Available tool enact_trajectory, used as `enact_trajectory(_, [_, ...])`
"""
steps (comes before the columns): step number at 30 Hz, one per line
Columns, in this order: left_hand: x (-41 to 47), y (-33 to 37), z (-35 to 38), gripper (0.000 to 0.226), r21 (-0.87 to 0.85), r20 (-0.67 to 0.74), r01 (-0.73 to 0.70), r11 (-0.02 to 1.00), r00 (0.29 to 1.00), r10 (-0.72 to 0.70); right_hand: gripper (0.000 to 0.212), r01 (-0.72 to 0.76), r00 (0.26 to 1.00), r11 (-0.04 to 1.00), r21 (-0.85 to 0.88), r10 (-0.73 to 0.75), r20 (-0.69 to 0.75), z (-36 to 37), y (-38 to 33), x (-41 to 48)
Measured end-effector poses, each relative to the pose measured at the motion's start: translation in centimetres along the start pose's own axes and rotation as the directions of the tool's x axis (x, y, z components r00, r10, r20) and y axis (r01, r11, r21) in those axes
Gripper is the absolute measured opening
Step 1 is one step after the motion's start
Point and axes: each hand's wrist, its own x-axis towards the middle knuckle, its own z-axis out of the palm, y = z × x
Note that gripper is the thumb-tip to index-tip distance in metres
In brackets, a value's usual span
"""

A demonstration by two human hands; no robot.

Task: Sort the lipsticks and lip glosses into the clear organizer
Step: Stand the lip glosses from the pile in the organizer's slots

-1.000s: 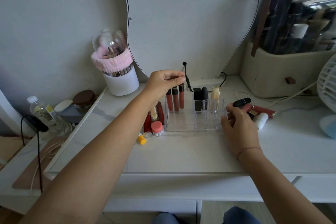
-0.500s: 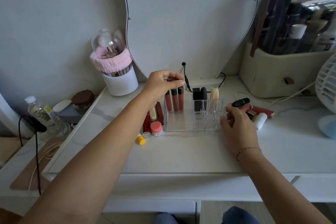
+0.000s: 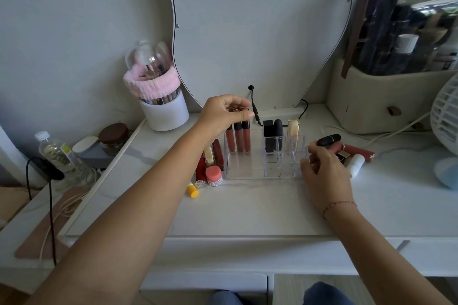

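The clear organizer [image 3: 247, 172] stands mid-table. Three lip glosses [image 3: 238, 140] stand in its left section, and my left hand [image 3: 221, 112] curls over their caps, thumb and fingers pinching the tops. Two black lipsticks [image 3: 272, 131] and a cream-gold one [image 3: 293, 129] stand in the right slots. My right hand [image 3: 324, 172] holds the organizer's right end with thumb and fingertips. Loose lipsticks lie right of it: a black one [image 3: 328, 140], a red one [image 3: 359, 153], a white tube [image 3: 355, 163]. On the left are red tubes [image 3: 218, 153], a pink jar [image 3: 213, 176] and a yellow-capped stick [image 3: 192, 191].
A white brush holder with a pink headband [image 3: 162, 106] stands back left by the mirror [image 3: 260, 20]. A beige makeup case [image 3: 371, 104] and a white fan [image 3: 446, 114] are at the right. A black cable [image 3: 255, 111] hangs behind the organizer. A water bottle [image 3: 57, 153] sits far left.
Almost nothing: my left hand stays on the gloss caps with the thumb shifted slightly, and my right hand keeps its place at the organizer's end.
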Motion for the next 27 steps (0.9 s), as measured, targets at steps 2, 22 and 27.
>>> enact_trajectory(2, [-0.1, 0.0, 0.0, 0.022, 0.003, 0.002, 0.002, 1.000, 1.000, -0.002, 0.031, 0.001, 1.000, 1.000, -0.003, -0.001, -0.003, 0.0, -0.1, 0.0])
enact_trajectory(22, [-2.2, -9.1, -9.1, 0.025, 0.312, -0.371, 0.510, 0.802, 0.842, -0.391, 0.032, -0.006, 1.000, 1.000, -0.012, 0.006, -0.020, 0.4, 0.2, 0.2])
enact_trajectory(27, [-1.7, -9.6, -8.8, 0.031, 0.330, -0.354, 0.517, 0.790, 0.843, -0.404, 0.032, 0.000, 1.000, 1.000, -0.015, -0.001, -0.028, 0.4, 0.2, 0.2])
